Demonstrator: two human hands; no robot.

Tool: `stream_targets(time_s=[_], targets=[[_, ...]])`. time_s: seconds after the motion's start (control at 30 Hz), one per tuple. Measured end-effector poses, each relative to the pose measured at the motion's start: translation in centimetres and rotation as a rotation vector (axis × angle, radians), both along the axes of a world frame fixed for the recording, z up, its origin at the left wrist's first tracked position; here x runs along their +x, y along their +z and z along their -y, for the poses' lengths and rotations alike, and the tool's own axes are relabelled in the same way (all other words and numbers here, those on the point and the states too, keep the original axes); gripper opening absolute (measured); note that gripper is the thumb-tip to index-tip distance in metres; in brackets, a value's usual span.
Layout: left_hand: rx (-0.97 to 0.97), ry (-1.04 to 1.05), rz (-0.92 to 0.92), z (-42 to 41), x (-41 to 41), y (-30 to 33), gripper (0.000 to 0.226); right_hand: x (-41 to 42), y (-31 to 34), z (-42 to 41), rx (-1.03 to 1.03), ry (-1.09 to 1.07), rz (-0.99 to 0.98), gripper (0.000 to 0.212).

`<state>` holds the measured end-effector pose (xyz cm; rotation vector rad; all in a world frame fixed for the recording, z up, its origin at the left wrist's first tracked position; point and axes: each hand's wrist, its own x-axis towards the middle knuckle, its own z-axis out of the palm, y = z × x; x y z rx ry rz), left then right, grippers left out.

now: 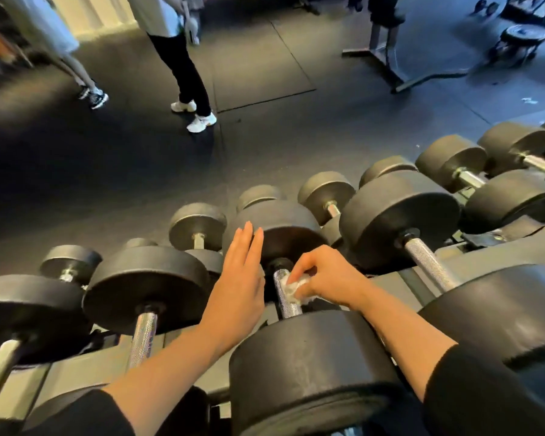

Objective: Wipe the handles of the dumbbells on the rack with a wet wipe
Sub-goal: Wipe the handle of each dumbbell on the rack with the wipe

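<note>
On the left of the rack (76, 377) sit dumbbells whose knurled handles, such as the nearest bare handle (143, 336), look untouched at this moment. Next comes the left hand (238, 280), held flat with its fingers (247, 243) straight and together, lying against or just beside the far weight of the middle dumbbell (312, 366); whether it truly presses there I cannot tell. It holds nothing.

Right of it, the right hand (326, 278) pinches the crumpled wet wipe (293, 289) against the handle (285, 294) of that middle dumbbell, fingers curled down onto the wipe.

To do this step well, I judge the wipe should wrap right round the bar and travel its whole length between the two weights, twisting so the underside is cleaned too, while the flat hand keeps the dumbbell from rolling. Further right another dumbbell handle (428, 267) waits.
</note>
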<state>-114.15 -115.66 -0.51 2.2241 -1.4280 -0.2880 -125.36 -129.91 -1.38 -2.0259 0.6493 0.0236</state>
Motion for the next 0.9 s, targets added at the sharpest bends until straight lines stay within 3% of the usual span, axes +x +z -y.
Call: stream_targets(time_s=[0.17,0.43,0.5,0.63,0.77,0.9], targets=[[-0.036,0.051,-0.075,0.2,-0.5,-0.4,0.069,-0.4,0.4,0.1,0.08,0.044,-0.086,0.016],[-0.058,0.056,-0.015,0.4,-0.3,-1.4,0.078,-0.6,1.0,0.0,0.098,0.129,-0.16,0.01],[-0.066,0.054,-0.013,0.5,-0.2,-1.6,0.077,-0.5,1.0,0.0,0.133,0.052,-0.164,0.012],[-0.079,0.053,-0.026,0.5,-0.2,-2.0,0.073,-0.2,-0.3,0.6,0.187,-0.316,-0.1,0.021],[-0.105,0.069,-0.039,0.7,-0.1,-2.4,0.072,0.3,-1.3,0.9,0.143,-0.345,-0.131,0.011],[-0.11,0.082,-0.035,0.9,-0.1,-2.6,0.073,0.7,-1.7,0.8,0.271,-0.339,-0.139,0.004]])
